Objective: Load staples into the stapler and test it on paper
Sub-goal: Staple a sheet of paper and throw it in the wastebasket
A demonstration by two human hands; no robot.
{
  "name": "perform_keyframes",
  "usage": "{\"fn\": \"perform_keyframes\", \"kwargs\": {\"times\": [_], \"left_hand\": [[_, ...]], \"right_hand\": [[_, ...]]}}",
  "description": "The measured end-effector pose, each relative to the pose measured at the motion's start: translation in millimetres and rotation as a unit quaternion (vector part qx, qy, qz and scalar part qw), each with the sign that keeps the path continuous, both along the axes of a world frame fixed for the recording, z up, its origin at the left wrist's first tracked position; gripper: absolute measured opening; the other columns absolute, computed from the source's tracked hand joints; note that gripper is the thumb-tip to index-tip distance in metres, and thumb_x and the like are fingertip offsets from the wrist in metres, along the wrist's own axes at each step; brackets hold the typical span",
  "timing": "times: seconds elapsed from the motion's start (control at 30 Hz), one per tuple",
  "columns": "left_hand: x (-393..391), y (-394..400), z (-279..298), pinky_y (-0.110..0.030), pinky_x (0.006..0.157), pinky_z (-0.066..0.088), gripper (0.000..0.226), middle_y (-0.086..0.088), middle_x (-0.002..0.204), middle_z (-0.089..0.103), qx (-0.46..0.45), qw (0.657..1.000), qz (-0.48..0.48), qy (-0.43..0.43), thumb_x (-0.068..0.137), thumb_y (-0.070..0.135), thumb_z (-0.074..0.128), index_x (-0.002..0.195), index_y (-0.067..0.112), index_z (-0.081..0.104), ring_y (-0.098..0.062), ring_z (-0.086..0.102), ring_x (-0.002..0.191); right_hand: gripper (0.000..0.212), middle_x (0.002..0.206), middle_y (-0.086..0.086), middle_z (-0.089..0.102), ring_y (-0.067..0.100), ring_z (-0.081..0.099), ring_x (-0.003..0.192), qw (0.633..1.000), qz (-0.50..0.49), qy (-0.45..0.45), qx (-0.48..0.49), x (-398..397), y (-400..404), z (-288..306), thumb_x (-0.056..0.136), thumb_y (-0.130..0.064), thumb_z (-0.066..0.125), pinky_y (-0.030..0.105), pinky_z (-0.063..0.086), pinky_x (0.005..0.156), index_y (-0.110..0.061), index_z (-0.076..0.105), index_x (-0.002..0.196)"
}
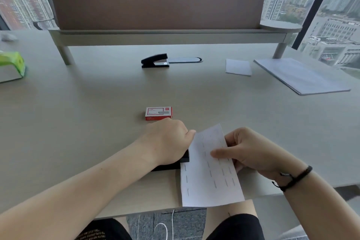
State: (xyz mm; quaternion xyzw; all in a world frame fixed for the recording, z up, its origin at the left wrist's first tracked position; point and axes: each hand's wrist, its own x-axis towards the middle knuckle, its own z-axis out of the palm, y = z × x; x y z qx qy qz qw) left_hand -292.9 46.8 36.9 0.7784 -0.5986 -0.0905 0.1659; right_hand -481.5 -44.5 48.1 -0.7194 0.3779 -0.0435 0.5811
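Note:
A black stapler (175,163) lies near the desk's front edge, mostly hidden under my left hand (167,140), which presses down on it with curled fingers. A white paper strip (210,173) with several rows of staples in it sits with its left edge in the stapler's mouth. My right hand (251,150) pinches the strip's right side, thumb on top. A red and white staple box (158,113) lies shut just beyond my left hand.
A second black stapler (154,61) stands far back at the desk's middle, beside a cable slot (185,59). A small white sheet (238,67) and a paper stack (302,76) lie at the back right. A green object (13,64) sits far left. A brown divider (155,0) lines the back.

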Motion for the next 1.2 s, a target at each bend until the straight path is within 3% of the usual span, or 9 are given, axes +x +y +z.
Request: {"fn": "perform_keyframes", "kwargs": {"times": [0.13,0.27,0.47,0.57,0.7,0.83,0.93,1.07,1.2], "left_hand": [[9.7,2.5,2.0,-0.031,0.052,0.026,0.058,0.003,0.044,0.023,-0.043,0.993,0.008,0.108,0.096,0.044,0.048,0.052,0.015,0.023,-0.016,0.024,0.045],[14.3,16.6,10.4,-0.027,0.049,0.021,0.057,0.007,0.045,0.018,-0.210,0.956,0.077,0.188,0.098,0.038,0.052,0.053,0.011,0.029,-0.011,0.021,0.045],[12.4,26.7,17.9,-0.013,0.043,0.025,0.057,0.011,0.037,0.033,-0.344,0.887,0.089,0.296,0.099,0.023,0.056,0.047,0.021,0.033,-0.002,0.036,0.036],[11.3,33.7,14.8,-0.018,0.045,0.030,0.039,0.012,0.047,0.037,-0.350,0.896,0.017,0.274,0.093,0.032,0.061,0.058,0.019,0.050,-0.004,0.032,0.043],[3.1,39.9,16.1,-0.029,0.055,0.048,0.006,0.010,0.076,0.062,-0.350,0.925,-0.095,0.113,0.083,0.029,0.067,0.086,0.027,0.062,-0.012,0.056,0.058],[-2.1,39.8,14.6,-0.031,0.060,0.049,0.016,0.009,0.100,0.063,-0.354,0.918,-0.179,0.000,0.083,0.014,0.072,0.097,0.022,0.071,-0.006,0.055,0.069],[-3.9,39.8,14.5,-0.034,0.057,0.049,0.006,0.003,0.099,0.061,-0.363,0.907,-0.216,-0.005,0.090,0.018,0.070,0.094,0.019,0.074,-0.009,0.056,0.066],[-7.3,42.2,18.0,-0.032,0.060,0.049,0.022,-0.001,0.095,0.062,-0.377,0.901,-0.213,0.016,0.097,0.025,0.058,0.090,0.012,0.075,-0.013,0.058,0.066],[-12.2,44.2,20.7,-0.025,0.060,0.049,0.014,0.008,0.087,0.062,-0.381,0.902,-0.166,0.114,0.091,0.021,0.063,0.081,0.014,0.070,-0.013,0.057,0.067]], "right_hand": [[0.009,0.082,0.012,0.080,0.024,0.078,0.073,1.000,-0.018,-0.004,-0.009,-0.6,1.7,-0.4,0.088,-0.007,0.070,0.032,0.062,0.064,-0.004,0.077,0.084],[0.011,0.083,0.012,0.080,0.028,0.077,0.076,0.999,-0.035,-0.005,-0.014,-4.9,0.3,0.2,0.087,-0.010,0.072,0.036,0.062,0.070,-0.007,0.078,0.078],[0.011,0.095,0.017,0.079,0.032,0.076,0.087,0.996,-0.072,-0.051,0.008,-25.5,-9.0,2.4,0.087,-0.010,0.071,0.042,0.060,0.081,-0.002,0.078,0.091],[0.021,0.104,0.020,0.076,0.036,0.074,0.096,0.991,-0.082,-0.094,0.047,-37.1,-12.3,6.6,0.084,-0.013,0.071,0.045,0.059,0.087,0.002,0.076,0.099],[0.039,0.108,0.024,0.074,0.044,0.070,0.104,0.987,-0.075,-0.127,0.068,-41.9,-9.4,11.9,0.076,-0.019,0.083,0.055,0.053,0.097,0.007,0.073,0.103],[0.039,0.111,0.024,0.073,0.043,0.069,0.105,0.982,-0.066,-0.155,0.087,-42.7,-8.5,13.0,0.074,-0.022,0.078,0.056,0.050,0.100,0.004,0.075,0.104],[0.034,0.112,0.023,0.073,0.037,0.073,0.099,0.978,-0.041,-0.171,0.115,-41.7,-8.3,13.1,0.077,-0.018,0.077,0.046,0.058,0.091,0.002,0.075,0.105],[0.031,0.097,0.021,0.076,0.028,0.076,0.075,0.972,-0.037,-0.182,0.145,-39.9,-5.1,12.6,0.073,-0.017,0.082,0.035,0.064,0.068,0.003,0.077,0.096],[0.030,0.082,0.018,0.067,0.022,0.061,0.057,0.957,-0.086,-0.235,0.145,-37.0,-1.8,12.5,0.080,-0.028,0.075,0.029,0.053,0.050,0.000,0.075,0.090]]}}
